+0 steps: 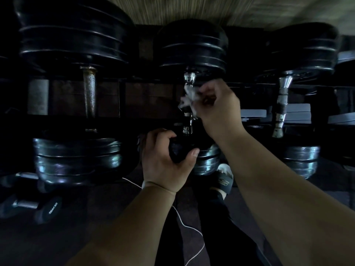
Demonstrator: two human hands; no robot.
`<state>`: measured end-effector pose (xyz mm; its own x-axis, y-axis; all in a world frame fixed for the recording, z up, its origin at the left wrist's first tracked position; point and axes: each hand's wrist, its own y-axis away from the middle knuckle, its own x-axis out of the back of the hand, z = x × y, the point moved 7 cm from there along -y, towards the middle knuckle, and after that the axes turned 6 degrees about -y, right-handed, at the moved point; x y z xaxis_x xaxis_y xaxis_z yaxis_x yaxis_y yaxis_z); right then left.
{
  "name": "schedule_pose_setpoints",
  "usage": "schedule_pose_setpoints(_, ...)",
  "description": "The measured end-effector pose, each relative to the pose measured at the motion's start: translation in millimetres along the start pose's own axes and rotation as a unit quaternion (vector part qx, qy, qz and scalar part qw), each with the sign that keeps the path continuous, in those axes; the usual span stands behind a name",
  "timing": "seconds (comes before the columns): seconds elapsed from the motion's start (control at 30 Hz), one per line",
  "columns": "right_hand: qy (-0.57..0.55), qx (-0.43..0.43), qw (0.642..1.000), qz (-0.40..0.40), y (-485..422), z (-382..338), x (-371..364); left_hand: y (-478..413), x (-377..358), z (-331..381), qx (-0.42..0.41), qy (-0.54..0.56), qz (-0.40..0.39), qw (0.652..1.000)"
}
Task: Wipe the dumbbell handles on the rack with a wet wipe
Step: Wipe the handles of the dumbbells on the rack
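Bare forearms [134, 227] are seen stretched toward a dimly lit dumbbell rack [63, 117]. At centre, a crumpled white wet wipe [189, 98] is held against the chrome handle [189, 76] of the middle dumbbell and is pinched in the curled fingers of the right hand [217, 104]. The near black head [178, 150] of that dumbbell is gripped by the left hand [165, 160], with the thumb laid over its edge. Further dumbbells are racked on either side, with the left dumbbell handle [89, 93] and the right dumbbell handle [281, 106] both bare. Below, a sandalled foot [223, 179], a thin white cable [184, 223] and a small dumbbell [38, 207] are seen on the dark floor [86, 237].
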<state>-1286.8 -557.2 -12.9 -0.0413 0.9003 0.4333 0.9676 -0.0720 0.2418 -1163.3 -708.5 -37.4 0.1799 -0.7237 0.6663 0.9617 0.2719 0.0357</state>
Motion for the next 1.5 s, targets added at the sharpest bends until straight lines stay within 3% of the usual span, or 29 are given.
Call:
schedule_pose_setpoints(0.2, -0.027, -0.031, 0.992, 0.118, -22, 4, -6, 0, 0, 0, -0.008, -0.006, 0.003, 1.000)
schedule_pose_setpoints(0.3, -0.031, -0.016, 0.993, 0.117, -15, 3, -11, 0, 0, 0, -0.007, 0.002, 0.003, 1.000)
schedule_pose_setpoints(0.5, 0.087, 0.139, 0.986, 0.021, -8, -19, -21, 0, 0, 1, -0.003, -0.021, 0.000, 1.000)
schedule_pose_setpoints(0.63, 0.146, 0.177, 0.972, -0.046, -13, -26, -26, 0, 0, 1, 0.004, -0.020, -0.009, 1.000)
schedule_pose_setpoints(0.8, 0.256, 0.181, 0.913, -0.262, 8, -18, -41, -1, 0, 1, -0.003, -0.014, -0.002, 1.000)
schedule_pose_setpoints(1.0, 0.206, 0.162, 0.954, -0.147, -12, -29, -17, 1, 1, 2, 0.011, -0.008, -0.006, 1.000)
schedule_pose_setpoints(1.2, 0.187, 0.028, 0.962, -0.196, 8, 3, -18, 1, 1, -1, 0.035, -0.003, -0.008, 0.999)
schedule_pose_setpoints(1.5, 0.045, 0.012, 0.987, -0.154, 35, -25, -4, 1, 16, 9, 0.108, 0.006, -0.142, 0.984)
